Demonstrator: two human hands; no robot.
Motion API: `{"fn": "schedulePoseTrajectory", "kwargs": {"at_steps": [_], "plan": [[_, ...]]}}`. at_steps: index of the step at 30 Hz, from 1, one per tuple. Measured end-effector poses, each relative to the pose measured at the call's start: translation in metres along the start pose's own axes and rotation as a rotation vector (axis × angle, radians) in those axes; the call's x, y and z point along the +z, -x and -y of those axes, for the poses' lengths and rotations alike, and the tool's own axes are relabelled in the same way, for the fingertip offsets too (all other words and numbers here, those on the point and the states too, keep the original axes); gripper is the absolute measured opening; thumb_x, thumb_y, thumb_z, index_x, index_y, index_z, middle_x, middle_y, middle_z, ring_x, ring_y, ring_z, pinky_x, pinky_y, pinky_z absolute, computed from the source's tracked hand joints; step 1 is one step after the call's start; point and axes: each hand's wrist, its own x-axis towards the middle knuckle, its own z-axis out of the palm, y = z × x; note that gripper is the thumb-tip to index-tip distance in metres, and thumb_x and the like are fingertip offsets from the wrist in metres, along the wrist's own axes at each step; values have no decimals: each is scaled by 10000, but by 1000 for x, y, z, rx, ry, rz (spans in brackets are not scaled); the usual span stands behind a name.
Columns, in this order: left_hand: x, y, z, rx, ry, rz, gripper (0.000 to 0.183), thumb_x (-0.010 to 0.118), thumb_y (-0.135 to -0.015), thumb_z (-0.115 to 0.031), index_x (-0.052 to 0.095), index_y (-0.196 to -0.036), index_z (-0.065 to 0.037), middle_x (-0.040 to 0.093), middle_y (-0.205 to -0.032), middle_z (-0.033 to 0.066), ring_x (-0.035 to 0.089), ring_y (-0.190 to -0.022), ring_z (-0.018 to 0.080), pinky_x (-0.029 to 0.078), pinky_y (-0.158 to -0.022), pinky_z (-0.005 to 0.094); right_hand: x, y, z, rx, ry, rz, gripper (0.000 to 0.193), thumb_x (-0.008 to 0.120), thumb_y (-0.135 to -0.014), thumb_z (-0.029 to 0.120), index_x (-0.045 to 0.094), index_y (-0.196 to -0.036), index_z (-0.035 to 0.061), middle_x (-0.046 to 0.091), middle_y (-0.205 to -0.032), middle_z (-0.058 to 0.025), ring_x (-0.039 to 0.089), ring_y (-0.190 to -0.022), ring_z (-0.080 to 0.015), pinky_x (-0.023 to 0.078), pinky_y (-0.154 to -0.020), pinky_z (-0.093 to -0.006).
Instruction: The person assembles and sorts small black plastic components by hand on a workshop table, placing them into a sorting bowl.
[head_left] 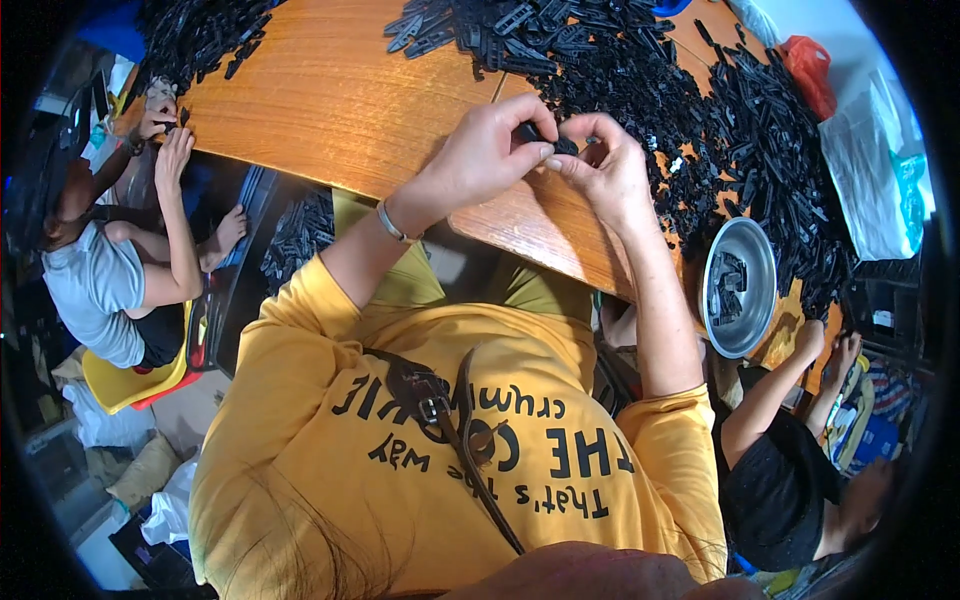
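Note:
Over the near edge of the wooden table, my left hand [497,148] and my right hand [607,172] meet, fingertips almost touching. Between the thumb and fingers of each hand sits a small black plastic piece [566,147]; its exact shape is mostly covered by the fingers. Whether it is one part or two joined parts I cannot tell. Just beyond and right of my hands spreads a large heap of small black plastic parts [630,90].
Longer black parts [780,170] are piled at the right, near a metal bowl [740,345] holding several pieces. A red plastic bag [808,75] lies at the far right. One co-worker [100,290] sits at the left, another [785,480] at the right. The wooden tabletop [320,100] stretches left.

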Motion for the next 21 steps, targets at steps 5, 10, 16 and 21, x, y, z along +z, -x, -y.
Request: {"fn": "schedulePoseTrajectory", "kwargs": {"at_steps": [5, 10, 16, 21], "plan": [[-17, 36, 10, -18, 91, -16, 168, 665, -925, 29, 629, -1079, -27, 653, -1017, 36, 623, -939, 82, 510, -819, 249, 37, 4, -18, -46, -9, 88, 336, 932, -751, 145, 703, -974, 41, 699, -816, -30, 603, -680, -95, 508, -628, -283], [-100, 104, -11, -214, -283, 138, 242, 704, -890, 45, 659, -1120, -14, 694, -1079, 66, 667, -1003, 155, 531, -894, 318, 97, 21, 2, 49, -179, 481, 299, 857, -847, 224, 714, -1002, 12, 733, -892, -156, 715, -815, -274, 559, -746, -390], [-179, 141, -21, -246, -845, 142, 253, 787, -805, -56, 690, -1038, -39, 698, -1055, 136, 659, -1073, 345, 526, -934, 428, 57, -27, -16, -393, 380, 26, 117, 767, -854, 109, 754, -966, 76, 703, -955, -150, 718, -846, -339, 570, -751, -448], [-126, 44, 29, -36, -757, -105, 179, 682, -928, -105, 693, -1101, -61, 699, -1026, 138, 682, -962, 336, 565, -827, 409, 54, -74, -23, -404, 776, 93, 166, 639, -884, 57, 733, -1013, 102, 663, -1048, -151, 730, -858, -355, 588, -745, -444]]}}
